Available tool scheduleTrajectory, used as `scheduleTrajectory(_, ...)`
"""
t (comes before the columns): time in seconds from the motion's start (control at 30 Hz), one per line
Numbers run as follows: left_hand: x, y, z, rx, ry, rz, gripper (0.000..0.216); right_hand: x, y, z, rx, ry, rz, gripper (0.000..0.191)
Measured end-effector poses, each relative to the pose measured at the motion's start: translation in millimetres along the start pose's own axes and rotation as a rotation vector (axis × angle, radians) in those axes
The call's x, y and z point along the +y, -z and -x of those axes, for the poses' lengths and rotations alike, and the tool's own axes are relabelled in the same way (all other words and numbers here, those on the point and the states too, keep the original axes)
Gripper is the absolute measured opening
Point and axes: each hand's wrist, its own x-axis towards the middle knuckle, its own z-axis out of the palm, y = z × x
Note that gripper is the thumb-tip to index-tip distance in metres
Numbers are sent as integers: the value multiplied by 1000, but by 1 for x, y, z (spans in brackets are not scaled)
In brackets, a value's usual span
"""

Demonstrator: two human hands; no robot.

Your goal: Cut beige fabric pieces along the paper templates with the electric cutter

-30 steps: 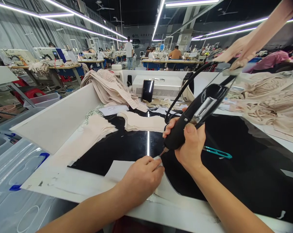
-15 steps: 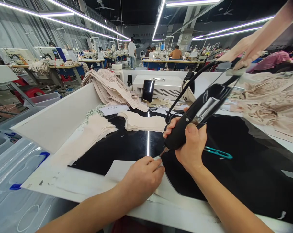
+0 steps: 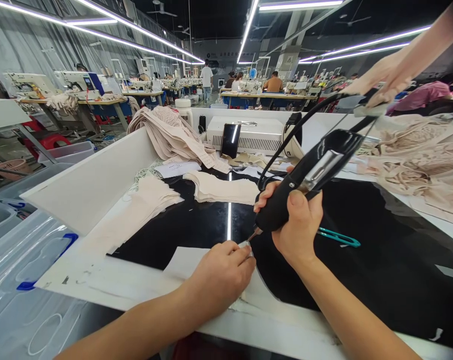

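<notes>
My right hand (image 3: 297, 225) is wrapped round the black handle of a corded hand tool (image 3: 309, 175), whose thin metal tip points down to the left. My left hand (image 3: 220, 275) rests on the table with its fingers curled together, pinching a small pale piece I cannot make out right at that tip. A white sheet (image 3: 184, 262) lies under and beside my left hand, on the glossy black tabletop (image 3: 380, 260). A teal thread snipper (image 3: 339, 237) lies just right of my right hand.
Beige fabric pieces (image 3: 218, 187) are stacked behind the tool, with more piles at back left (image 3: 166, 132) and right (image 3: 417, 160). A white machine box (image 3: 256, 132) and dark phone (image 3: 230, 140) stand at the back. Another person's hand (image 3: 376, 80) holds the cord at upper right. Clear plastic bins (image 3: 19, 265) sit at left.
Almost nothing has moved; both my hands stay in place with the tool tip at my left fingertips. The other person's hand at upper right shifts slightly.
</notes>
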Motion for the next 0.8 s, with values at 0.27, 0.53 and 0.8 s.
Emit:
scheduleTrajectory(0.27,1,2,-1,-7,-14,17,27,0,3,3,-35,25,-2,57)
scheduleTrajectory(0.53,1,0,1,-23,-25,-55,35,2,0,4,-36,24,-1,54)
scheduleTrajectory(0.8,2,-3,1,-22,-13,-45,32,5,-1,6,-33,19,28,53)
